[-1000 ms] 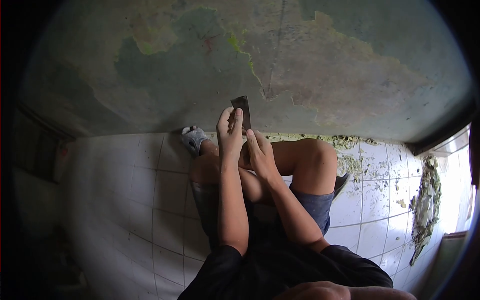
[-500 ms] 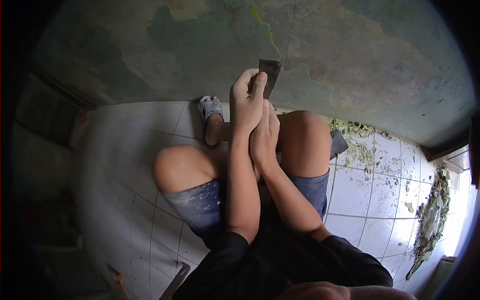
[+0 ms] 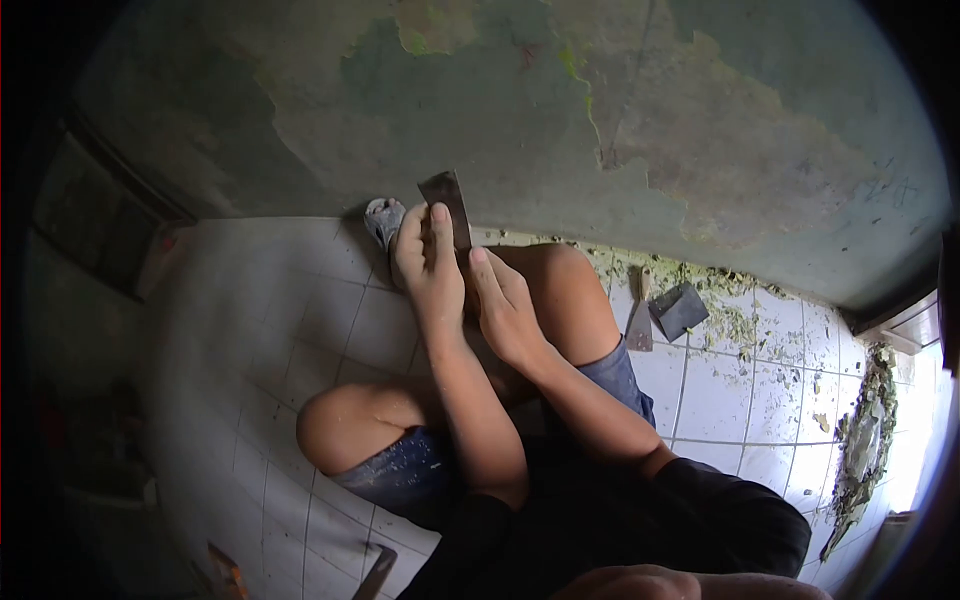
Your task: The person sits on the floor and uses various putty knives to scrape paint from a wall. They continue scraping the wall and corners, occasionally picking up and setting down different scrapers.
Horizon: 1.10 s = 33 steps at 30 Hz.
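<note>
While the wall (image 3: pixel 480 120) appears unaltered, the right knee (image 3: pixel 572 282) has shifted, uncovering items on the floor (image 3: pixel 715 400). The left hand (image 3: pixel 430 265) pinches a dark strip (image 3: pixel 451 195) in front of the wall; the right hand (image 3: pixel 508 308) is at the strip's lower end, its grip undeterminable. Near the wall's foot lie a dark sheet (image 3: pixel 680 311) and, newly visible, a scraper (image 3: pixel 640 324), both unheld.

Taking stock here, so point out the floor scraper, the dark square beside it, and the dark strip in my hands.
Scraper (image 3: pixel 640 322), head view, on its blade.
Dark square (image 3: pixel 679 311), head view, mid-face.
Dark strip (image 3: pixel 456 207), head view, its flat face.
</note>
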Each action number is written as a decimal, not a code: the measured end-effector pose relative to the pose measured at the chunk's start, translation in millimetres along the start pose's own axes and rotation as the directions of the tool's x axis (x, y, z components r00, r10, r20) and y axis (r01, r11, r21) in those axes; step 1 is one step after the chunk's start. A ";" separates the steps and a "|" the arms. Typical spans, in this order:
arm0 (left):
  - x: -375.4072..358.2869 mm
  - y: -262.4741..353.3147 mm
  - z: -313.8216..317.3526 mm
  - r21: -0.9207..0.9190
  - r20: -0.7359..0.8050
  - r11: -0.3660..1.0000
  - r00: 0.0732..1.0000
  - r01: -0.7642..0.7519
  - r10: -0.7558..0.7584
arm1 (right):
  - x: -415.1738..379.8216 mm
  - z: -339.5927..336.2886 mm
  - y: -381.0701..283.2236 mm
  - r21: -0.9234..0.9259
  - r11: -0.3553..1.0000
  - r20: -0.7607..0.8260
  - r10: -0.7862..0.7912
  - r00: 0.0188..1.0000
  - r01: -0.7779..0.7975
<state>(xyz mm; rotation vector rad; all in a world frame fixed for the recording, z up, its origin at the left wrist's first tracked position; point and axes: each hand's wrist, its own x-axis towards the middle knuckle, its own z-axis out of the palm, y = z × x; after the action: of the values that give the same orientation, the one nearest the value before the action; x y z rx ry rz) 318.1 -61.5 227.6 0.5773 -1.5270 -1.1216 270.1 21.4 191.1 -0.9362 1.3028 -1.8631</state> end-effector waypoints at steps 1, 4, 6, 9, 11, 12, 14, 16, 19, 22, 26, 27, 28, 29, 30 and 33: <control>-0.4 -1.1 -7.2 -0.072 -0.015 0.996 0.999 0.050 -0.051 | 0.6 5.7 -7.2 -0.027 1.000 0.023 0.015 1.000 -0.014; 3.1 -19.5 -30.6 -0.134 -0.112 0.990 0.992 0.040 -0.055 | 5.3 13.8 -12.4 -0.177 0.983 0.100 -0.033 0.994 0.050; 6.7 -20.2 -41.9 -0.245 -0.057 0.957 0.983 0.156 -0.175 | 9.1 13.1 -35.7 -0.193 0.980 0.142 -0.017 0.990 0.044; 11.7 -8.1 -29.5 -0.387 0.059 0.894 0.974 0.223 -0.218 | 4.9 -2.3 -60.2 -0.300 0.947 0.153 0.168 0.974 -0.116; 8.8 -3.3 -7.2 -0.377 0.115 0.896 0.972 0.235 -0.207 | 5.7 -14.5 -64.9 -0.233 0.970 0.054 -0.052 0.997 0.063; 8.4 -2.7 5.4 -0.367 0.149 0.900 0.970 0.234 -0.192 | 7.6 -24.7 -66.3 -0.235 0.970 0.048 -0.056 0.997 0.066; 5.8 -18.1 34.2 -0.299 0.113 0.950 0.992 0.093 -0.061 | 6.0 -53.1 -63.9 -0.434 0.901 -0.124 -0.058 0.991 -0.002; -7.3 -26.8 55.7 -0.325 0.213 0.907 0.955 0.268 -0.206 | 8.2 -83.3 -45.2 -0.625 0.781 -0.198 -0.174 0.965 0.012; -13.9 -33.9 90.4 -0.180 0.278 0.969 0.954 0.170 -0.116 | 5.5 -115.9 -27.0 -0.644 0.764 -0.269 -0.172 0.948 -0.044; -9.1 -53.9 115.3 -0.049 0.338 0.977 0.924 0.209 -0.181 | 8.7 -141.4 -12.1 -0.623 0.776 -0.314 -0.141 0.939 -0.092; 12.6 -68.5 149.3 -0.034 0.375 0.968 0.901 0.250 -0.220 | 19.5 -165.4 8.4 -0.598 0.801 -0.310 -0.187 0.932 -0.038; 19.9 -69.0 157.0 -0.029 0.386 0.968 0.896 0.248 -0.218 | 25.4 -167.8 11.7 -0.470 0.883 -0.322 -0.147 0.935 -0.023; 27.7 -69.8 164.7 -0.026 0.398 0.969 0.892 0.246 -0.216 | 31.1 -169.6 14.6 -0.331 0.944 -0.330 -0.107 0.938 -0.009; 35.6 -73.5 172.8 -0.039 0.403 0.976 0.897 0.214 -0.180 | 36.4 -170.6 14.7 -0.327 0.945 -0.340 -0.098 0.935 -0.020; 43.7 -76.4 179.2 -0.035 0.410 0.975 0.893 0.221 -0.187 | 43.7 -171.2 12.5 -0.314 0.949 -0.333 -0.090 0.939 -0.021; 65.2 -91.3 189.8 -0.023 0.453 0.994 0.888 0.104 -0.083 | 65.1 -167.6 5.2 -0.309 0.951 -0.349 -0.082 0.934 -0.032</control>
<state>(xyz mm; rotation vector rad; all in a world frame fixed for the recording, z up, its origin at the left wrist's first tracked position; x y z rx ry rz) 103.1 -90.2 188.0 0.3729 -1.8787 -1.4337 95.0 44.7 156.8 -0.7887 1.8553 -1.9458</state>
